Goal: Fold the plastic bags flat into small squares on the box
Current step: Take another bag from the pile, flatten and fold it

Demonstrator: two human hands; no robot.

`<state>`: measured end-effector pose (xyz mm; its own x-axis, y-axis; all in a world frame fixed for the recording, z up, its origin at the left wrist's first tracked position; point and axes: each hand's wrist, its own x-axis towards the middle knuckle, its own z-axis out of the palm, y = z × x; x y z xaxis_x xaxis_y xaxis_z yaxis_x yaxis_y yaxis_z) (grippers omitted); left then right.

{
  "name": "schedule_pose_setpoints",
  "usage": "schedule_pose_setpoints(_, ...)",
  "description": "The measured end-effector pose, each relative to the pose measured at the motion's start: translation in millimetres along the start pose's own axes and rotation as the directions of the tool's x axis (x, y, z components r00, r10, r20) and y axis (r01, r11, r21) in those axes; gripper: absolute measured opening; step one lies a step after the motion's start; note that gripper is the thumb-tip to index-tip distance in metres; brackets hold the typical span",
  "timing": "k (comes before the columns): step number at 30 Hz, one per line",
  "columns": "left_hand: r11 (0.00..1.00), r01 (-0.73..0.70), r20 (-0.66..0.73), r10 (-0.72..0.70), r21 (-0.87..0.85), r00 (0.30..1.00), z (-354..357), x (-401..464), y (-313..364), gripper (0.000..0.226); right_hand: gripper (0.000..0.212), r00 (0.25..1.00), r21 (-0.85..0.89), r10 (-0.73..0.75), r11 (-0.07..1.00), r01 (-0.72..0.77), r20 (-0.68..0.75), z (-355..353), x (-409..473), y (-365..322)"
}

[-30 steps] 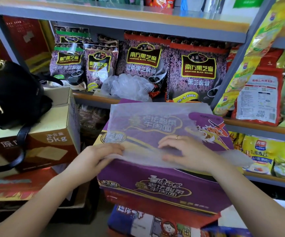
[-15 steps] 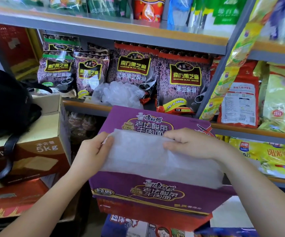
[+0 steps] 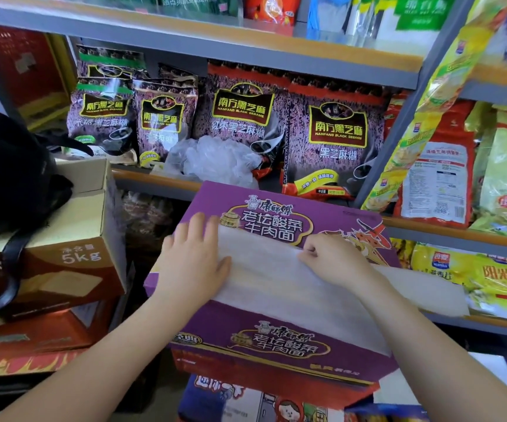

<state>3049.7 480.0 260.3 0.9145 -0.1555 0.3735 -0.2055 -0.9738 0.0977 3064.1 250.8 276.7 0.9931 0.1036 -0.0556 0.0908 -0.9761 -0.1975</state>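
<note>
On top of the purple cardboard noodle box [image 3: 279, 208] lies the folded translucent white plastic bag [image 3: 276, 284], a long flat band running across the lid, right end sticking out past the box edge. Left hand [image 3: 194, 263] rests flat on the bag's left end, fingers straight and spread, pressing it down. Right hand [image 3: 334, 260] has fingers curled, grip pinching the bag's top edge near the middle of the lid; exact fingertip contact hard to see.

Box lid print reads 康师傅 老坛酸菜牛肉面; the same text repeats on the front face, partly blurred. Right part of the lid graphic is covered by the right hand and bag.

Shelf behind: dark purple sesame paste packs [image 3: 334, 129] labelled 南方黑芝麻, NANFANG BLACK SESAME, 黑芝麻糊; one reads 红枣黑芝麻糊. Crumpled clear plastic bags [image 3: 215, 159] sit on the metal shelf [image 3: 161, 181] in front of the packs, just behind the box.

Left side: brown cardboard carton [image 3: 72, 254] printed 5kg, other characters cut off. Black bag with strap [image 3: 11, 178] sits on it, cut by the frame edge. Red carton [image 3: 33, 339] below, print unreadable.

Right side: red-and-white pouch [image 3: 438, 178] and yellow packets [image 3: 489, 278], text too small or blurred. Top shelf goods are cropped. Under the purple box a carton with cartoon print [image 3: 246, 400] is partly hidden.
</note>
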Motion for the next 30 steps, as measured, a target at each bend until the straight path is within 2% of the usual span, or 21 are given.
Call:
schedule_pose_setpoints(2,0.975,-0.218,-0.095,0.22,0.03,0.971,6.5,4.1,12.4,0.046,0.021,1.0,0.019,0.004,1.0,-0.004,-0.028,2.3,0.9,0.4)
schedule_pose_setpoints(3,0.95,-0.312,-0.06,0.311,-0.007,0.949,9.6,5.9,18.1,0.048,0.022,0.999,0.022,0.002,1.0,-0.002,-0.034,2.5,1.7,0.5)
schedule_pose_setpoints(5,0.918,-0.367,0.085,0.382,-0.151,0.92,14.8,9.1,27.0,0.063,0.022,0.999,0.035,0.008,0.999,-0.007,-0.031,3.5,3.8,3.8)
schedule_pose_setpoints(8,0.941,-0.283,0.296,0.328,-0.187,0.897,22.4,8.0,25.6,0.092,0.019,0.997,0.022,0.012,1.0,-0.01,-0.074,5.8,4.8,12.7)
schedule_pose_setpoints(12,0.955,-0.26,0.361,0.296,-0.145,0.885,25.6,4.1,23.8,0.118,0.015,0.996,-0.023,-0.004,1.0,0.002,-0.089,4.3,1.5,21.5)
schedule_pose_setpoints(16,0.968,-0.229,0.381,0.252,-0.106,0.889,26.2,2.6,25.2,0.121,0.026,1.0,0.003,0.009,1.0,-0.009,-0.012,-5.0,0.3,24.1)
schedule_pose_setpoints(20,0.97,-0.223,0.378,0.242,-0.095,0.894,26.5,3.9,27.1,0.121,0.039,0.987,0.068,-0.033,0.997,0.022,0.157,-13.2,7.7,28.2)
schedule_pose_setpoints(24,0.981,-0.173,0.363,0.194,-0.09,0.911,26.4,8.8,25.6,0.122,0.024,0.99,0.057,-0.028,0.998,0.021,0.136,-13.6,19.2,21.0)
schedule_pose_setpoints(27,0.987,-0.134,0.375,0.158,-0.091,0.913,27.2,20.6,20.7,0.125,0.012,0.996,-0.111,-0.01,0.994,0.019,0.088,-13.9,36.5,11.5)
schedule_pose_setpoints(30,0.991,-0.098,0.416,0.128,-0.093,0.9,27.5,31.6,13.6,0.123,0.02,0.993,-0.125,0.043,0.992,-0.029,0.114,-12.7,53.3,7.2)
